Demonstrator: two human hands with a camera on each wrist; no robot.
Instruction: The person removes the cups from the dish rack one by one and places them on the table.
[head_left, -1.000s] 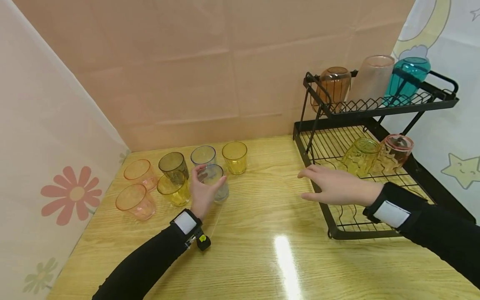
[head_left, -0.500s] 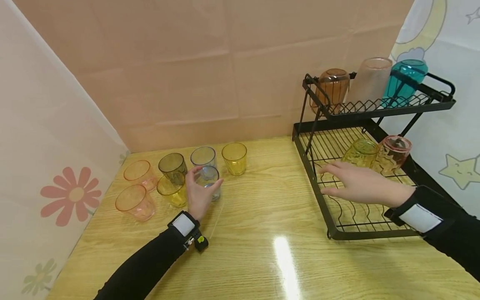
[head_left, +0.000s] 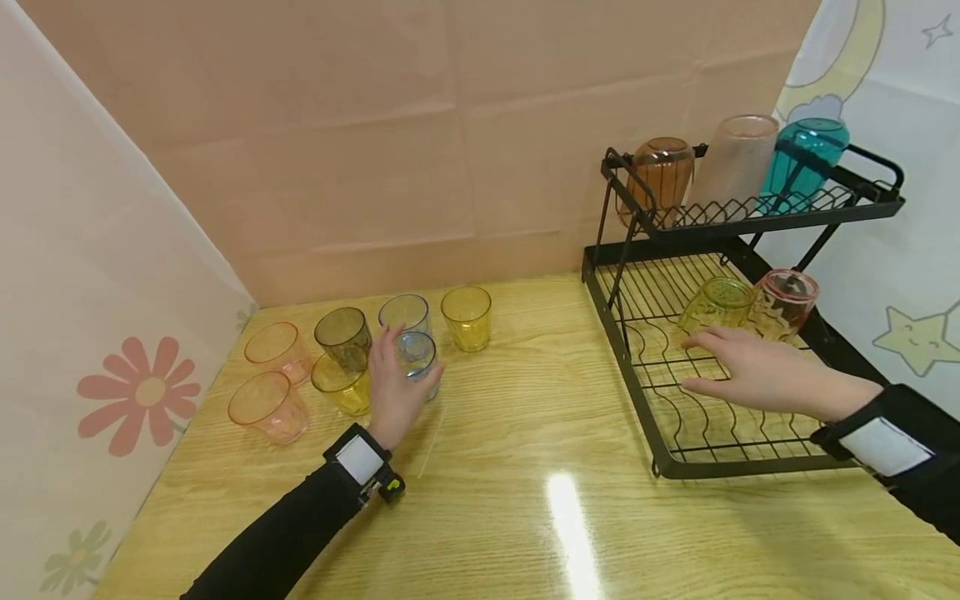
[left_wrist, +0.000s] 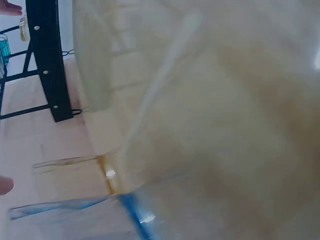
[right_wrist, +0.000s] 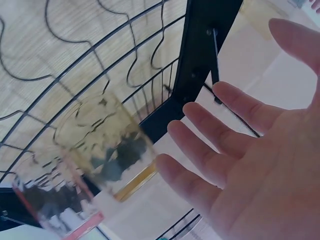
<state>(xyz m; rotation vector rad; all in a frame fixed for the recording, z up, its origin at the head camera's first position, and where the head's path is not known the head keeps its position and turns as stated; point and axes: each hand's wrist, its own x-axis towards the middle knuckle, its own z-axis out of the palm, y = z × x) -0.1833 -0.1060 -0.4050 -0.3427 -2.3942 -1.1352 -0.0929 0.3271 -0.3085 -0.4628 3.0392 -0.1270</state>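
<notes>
Among the glasses at the left, my left hand [head_left: 397, 387] is beside a clear blue-rimmed glass [head_left: 420, 360]. Its thumb and fingers are spread apart around the near side of the glass, and whether they touch it is hard to tell. Just behind stands another blue-rimmed glass [head_left: 403, 308], with a yellow glass [head_left: 468, 318] to its right. My right hand [head_left: 772, 375] hovers over the lower tier of a black dish rack [head_left: 651, 417], fingers extended and holding nothing. Near its fingers, a yellow-green glass [right_wrist: 107, 145] and a pink-rimmed glass [right_wrist: 55, 195] rest upside down.
Left of my left hand stand a dark grey glass [head_left: 343, 335], a yellow glass [head_left: 341, 385] and two pink glasses [head_left: 279, 350]. The rack's upper tier bears a brown glass [head_left: 660, 179], a frosted tall glass [head_left: 735, 167] and a teal glass [head_left: 808, 158].
My left hand's fingers have spread from the front blue-rimmed glass, which moved slightly left. My right hand has moved rightward, from the rack's left edge to over its lower tier.
</notes>
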